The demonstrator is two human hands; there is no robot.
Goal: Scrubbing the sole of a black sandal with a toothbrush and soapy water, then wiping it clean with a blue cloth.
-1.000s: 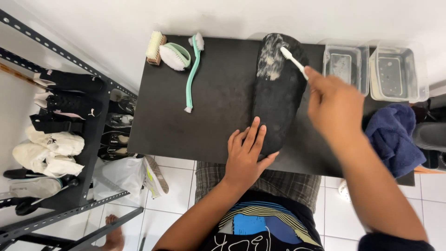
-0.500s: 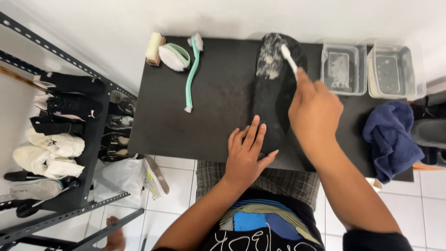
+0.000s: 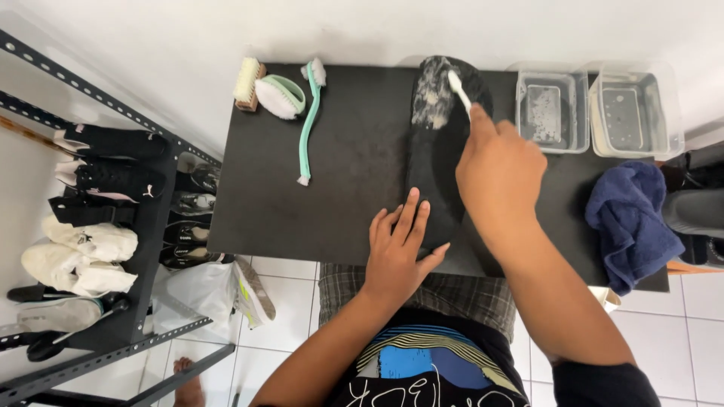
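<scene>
Now: left hand (image 3: 398,252) fingers splayed flat on black shoe (image 3: 437,173); right hand (image 3: 498,169) fingers clenching white brush (image 3: 458,88).

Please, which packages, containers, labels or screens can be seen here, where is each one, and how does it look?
No labels, signs or screens show.
First clear plastic tub: far edge of the black table, right of the dark shoe sole; rectangular, holds a dark object.
Second clear plastic tub: directly right of the first; same shape, slightly larger.
Pale plastic bag: on the tiled floor, beside the metal shoe rack; soft, crumpled.
</scene>
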